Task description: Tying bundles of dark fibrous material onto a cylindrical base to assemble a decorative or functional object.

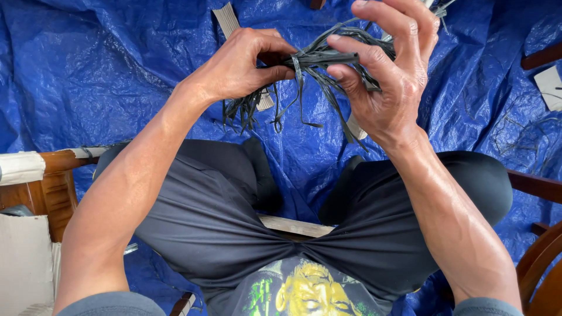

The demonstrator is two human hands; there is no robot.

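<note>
Dark grey flat strips, gathered into a bundle point(319, 58), are held up between the seated person's two hands above the lap, loose ends dangling toward the blue tarpaulin point(88, 76) spread over the floor. The left hand point(243, 64) is closed around one end of the bundle, while the right hand point(389, 64) pinches it between thumb and fingers, the other fingers half spread. Wooden chair parts point(55, 187) stand at either side.
</note>
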